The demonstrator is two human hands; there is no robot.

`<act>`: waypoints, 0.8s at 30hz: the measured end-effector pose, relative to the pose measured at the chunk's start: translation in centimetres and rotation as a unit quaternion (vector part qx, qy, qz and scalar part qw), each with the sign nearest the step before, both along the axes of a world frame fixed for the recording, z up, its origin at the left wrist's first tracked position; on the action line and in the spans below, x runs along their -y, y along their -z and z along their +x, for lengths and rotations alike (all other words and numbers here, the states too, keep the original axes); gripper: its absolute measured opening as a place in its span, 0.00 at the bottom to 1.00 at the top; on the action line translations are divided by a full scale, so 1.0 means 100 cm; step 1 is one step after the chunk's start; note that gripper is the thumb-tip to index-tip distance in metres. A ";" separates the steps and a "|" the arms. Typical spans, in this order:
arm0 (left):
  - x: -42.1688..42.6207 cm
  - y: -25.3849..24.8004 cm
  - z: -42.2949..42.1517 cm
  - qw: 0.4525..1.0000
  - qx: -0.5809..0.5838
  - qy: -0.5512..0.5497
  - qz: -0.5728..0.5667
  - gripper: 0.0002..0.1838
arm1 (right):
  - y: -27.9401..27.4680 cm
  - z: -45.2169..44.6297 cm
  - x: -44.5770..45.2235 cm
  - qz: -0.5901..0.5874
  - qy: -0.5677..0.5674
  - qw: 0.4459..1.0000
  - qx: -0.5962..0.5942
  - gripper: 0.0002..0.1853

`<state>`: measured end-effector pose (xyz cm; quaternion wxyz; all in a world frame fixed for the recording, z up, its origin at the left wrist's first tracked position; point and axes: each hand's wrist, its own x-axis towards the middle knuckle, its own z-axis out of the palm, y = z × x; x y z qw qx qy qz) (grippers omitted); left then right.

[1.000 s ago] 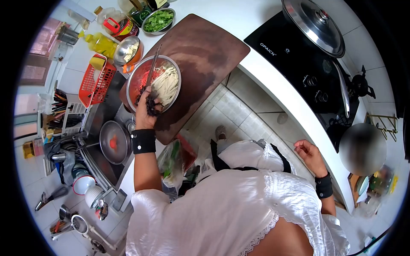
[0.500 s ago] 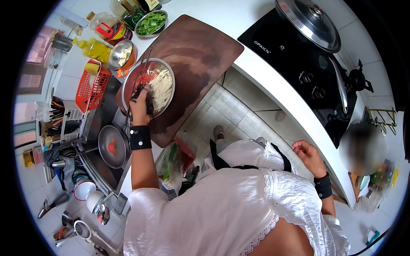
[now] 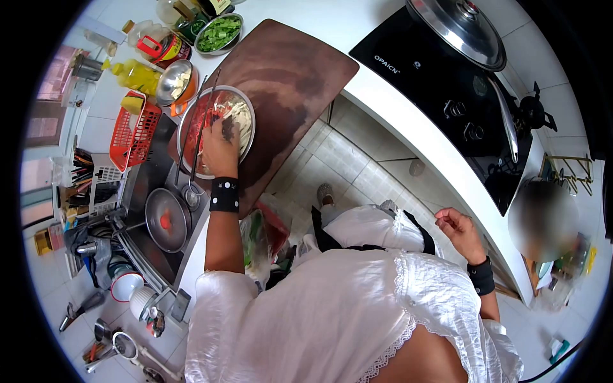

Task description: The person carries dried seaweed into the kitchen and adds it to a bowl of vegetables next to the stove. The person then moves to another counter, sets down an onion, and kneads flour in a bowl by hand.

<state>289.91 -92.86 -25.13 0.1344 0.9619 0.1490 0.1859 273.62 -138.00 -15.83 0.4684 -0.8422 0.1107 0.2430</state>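
Observation:
My left hand (image 3: pixel 220 150) is inside a metal bowl (image 3: pixel 250 137), its fingers bent around a clump of dark shredded strips (image 3: pixel 228 129). In the same bowl lie red shredded meat (image 3: pixel 203 118) and pale white strips (image 3: pixel 241 121). A pair of dark chopsticks (image 3: pixel 198 115) leans across the bowl's left side. The bowl stands on a brown cutting board (image 3: pixel 294 70). Away to the right, my right hand (image 3: pixel 461 235) hangs beside the counter edge, fingers loosely bent and apart, holding nothing. Both wrists wear black studded bands.
Behind the board are a bowl of chopped greens (image 3: pixel 219 34), a small metal bowl with pale pieces (image 3: pixel 177 83) and bottles. A red basket (image 3: pixel 133 137) and a sink with a pan (image 3: pixel 168 220) lie left. A lidded pan (image 3: pixel 460 32) sits on the black stove (image 3: pixel 415 83).
My left hand has shifted right within the bowl, and the dark strips now sit over the white ones. More red meat shows. The right hand has barely moved.

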 end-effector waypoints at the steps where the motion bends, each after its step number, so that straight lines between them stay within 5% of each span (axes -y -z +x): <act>1: 0.001 -0.001 0.000 1.000 -0.008 -0.006 0.006 0.19 | 0.000 0.000 0.000 -0.001 -0.002 1.000 0.002 0.07; 7: -0.008 0.006 -0.003 0.996 0.056 0.049 -0.053 0.27 | 0.005 -0.001 0.002 0.007 -0.004 1.000 0.000 0.06; 19: -0.028 -0.008 -0.011 0.950 0.006 0.174 -0.257 0.43 | 0.005 0.000 -0.001 -0.001 -0.003 1.000 0.005 0.06; 24: -0.019 -0.048 -0.017 0.864 -0.066 0.113 -0.486 0.42 | 0.006 -0.001 -0.003 -0.005 -0.007 1.000 0.005 0.06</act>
